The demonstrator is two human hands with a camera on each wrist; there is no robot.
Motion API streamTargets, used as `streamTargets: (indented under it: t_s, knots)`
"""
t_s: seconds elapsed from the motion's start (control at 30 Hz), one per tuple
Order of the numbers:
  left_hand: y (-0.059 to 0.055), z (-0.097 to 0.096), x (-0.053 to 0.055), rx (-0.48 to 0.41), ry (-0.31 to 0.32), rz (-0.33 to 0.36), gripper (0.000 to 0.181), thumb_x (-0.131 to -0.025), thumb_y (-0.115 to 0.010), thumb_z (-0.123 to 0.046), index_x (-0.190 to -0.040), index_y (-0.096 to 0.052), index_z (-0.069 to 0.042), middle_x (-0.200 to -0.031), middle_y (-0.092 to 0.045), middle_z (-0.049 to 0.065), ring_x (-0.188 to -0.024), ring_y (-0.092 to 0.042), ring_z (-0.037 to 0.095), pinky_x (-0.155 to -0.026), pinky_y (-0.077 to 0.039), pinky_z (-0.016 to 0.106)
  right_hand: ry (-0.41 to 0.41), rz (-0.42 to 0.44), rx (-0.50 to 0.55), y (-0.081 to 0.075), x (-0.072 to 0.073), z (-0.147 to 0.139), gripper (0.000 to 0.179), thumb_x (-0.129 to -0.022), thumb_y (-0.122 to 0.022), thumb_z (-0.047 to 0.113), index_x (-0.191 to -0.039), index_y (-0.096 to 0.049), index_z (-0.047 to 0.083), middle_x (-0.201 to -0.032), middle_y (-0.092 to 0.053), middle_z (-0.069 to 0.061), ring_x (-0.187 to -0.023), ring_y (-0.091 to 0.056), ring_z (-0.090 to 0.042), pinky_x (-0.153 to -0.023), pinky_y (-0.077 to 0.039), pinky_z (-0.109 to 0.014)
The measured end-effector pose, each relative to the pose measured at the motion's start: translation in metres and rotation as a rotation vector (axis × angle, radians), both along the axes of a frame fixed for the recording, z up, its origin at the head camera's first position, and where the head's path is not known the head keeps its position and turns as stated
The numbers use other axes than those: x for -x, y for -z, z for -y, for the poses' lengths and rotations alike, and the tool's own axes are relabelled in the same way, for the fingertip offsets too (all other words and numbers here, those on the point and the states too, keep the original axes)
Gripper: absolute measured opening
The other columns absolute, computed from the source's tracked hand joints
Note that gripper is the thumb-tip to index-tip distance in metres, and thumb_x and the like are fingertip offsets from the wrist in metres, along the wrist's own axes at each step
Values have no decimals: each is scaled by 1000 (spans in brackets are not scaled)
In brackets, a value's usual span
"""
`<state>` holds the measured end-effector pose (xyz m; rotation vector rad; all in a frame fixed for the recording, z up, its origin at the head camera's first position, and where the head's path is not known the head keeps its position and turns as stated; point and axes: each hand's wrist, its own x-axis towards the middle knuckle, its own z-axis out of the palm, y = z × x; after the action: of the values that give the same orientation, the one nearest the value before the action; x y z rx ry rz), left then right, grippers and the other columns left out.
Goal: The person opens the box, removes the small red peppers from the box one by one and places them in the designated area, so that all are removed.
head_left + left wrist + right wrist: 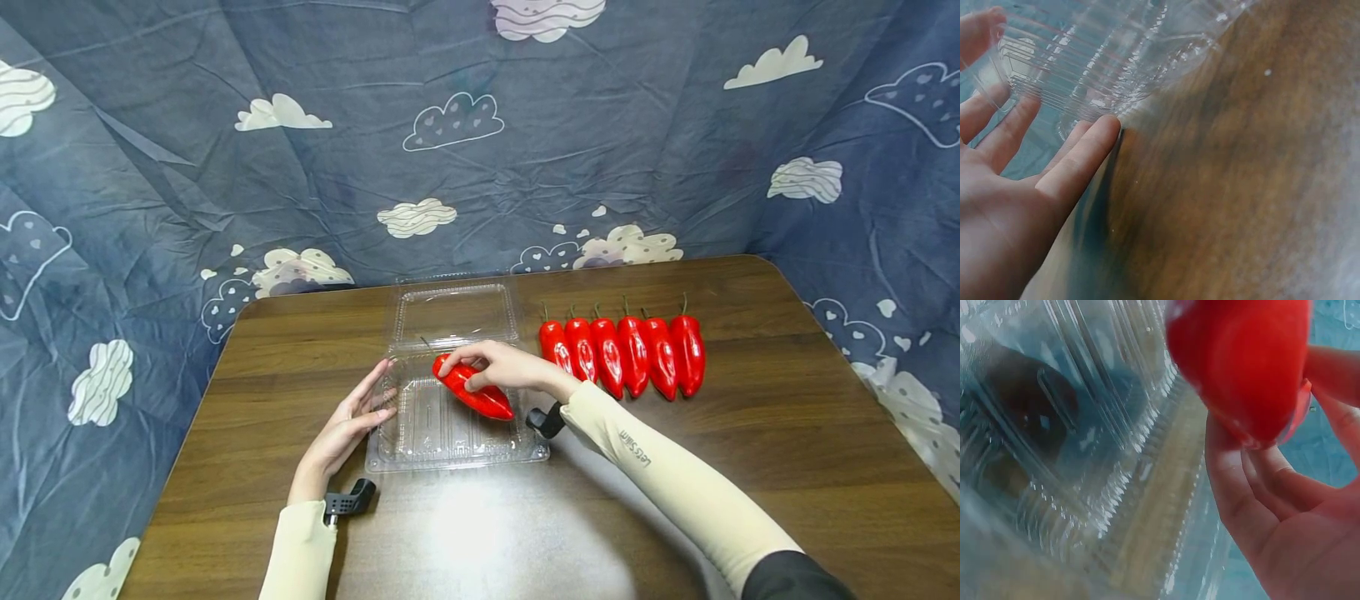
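My right hand (510, 365) pinches a glossy red pepper (491, 405) between thumb and fingers. The pepper slants over the base of a clear plastic clamshell box (459, 460), stem toward the upper left and tip toward the lower right. In the right wrist view, the pepper (1241, 362) fills the top, with the ribbed plastic beyond it. My left hand (347, 429) is at the box's left side, its fingers extended. Seen from the left wrist, the fingertips (1109, 125) touch the clear side wall. The box's lid (453, 342) lies folded back, away from me.
Several more red peppers (633, 354) lie in a row to the right of the box, stems pointing away from me. Everything sits on a brown wooden table (772, 467). A blue cloud-patterned cloth (600, 125) hangs behind the table's far edge.
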<state>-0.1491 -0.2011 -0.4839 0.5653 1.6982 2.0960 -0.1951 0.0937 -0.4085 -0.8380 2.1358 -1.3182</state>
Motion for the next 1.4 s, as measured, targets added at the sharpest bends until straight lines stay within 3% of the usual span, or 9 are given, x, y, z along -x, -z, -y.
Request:
streamTargets:
  t_s: [0.5, 0.97, 1.17, 1.4]
  knots:
    - [-1, -1, 1, 3, 1, -6, 73, -92, -46, 9, -154, -9, -5, -159, -2, 13, -137, -11, 49, -103, -39, 30, 56, 5, 58, -8, 3, -36, 37, -86, -60, -3, -122, -62, 7, -126, -58, -8, -107, -53, -25, -90, -45, -37]
    - [-1, -1, 1, 6, 0, -3, 73, -92, -45, 10, -154, -9, -5, -159, -2, 13, -136, -11, 49, -103, -39, 32, 231, -37, -1, -10, -3, -82, 36, -88, -61, 5, -124, -61, 12, -124, -58, -11, -111, -54, -28, -91, -44, -43]
    - [0, -1, 0, 8, -5, -1, 73, -92, -46, 9, -154, -10, -5, -159, -2, 13, -136, -11, 48, -103, -39, 32, 281, -62, 2, -4, -5, -99, 36, -88, -62, 5, -123, -61, 10, -128, -56, -12, -120, -47, -33, -96, -39, -48]
    - [1, 0, 0, 13, -5, -3, 73, -92, -47, 8, -154, -9, -5, -159, -2, 14, -136, -11, 48, -103, -39, 32, 338, -30, 11, 1, -8, -114, 36, -89, -62, 6, -124, -60, 11, -128, -55, -14, -120, -46, -34, -95, -39, -48]
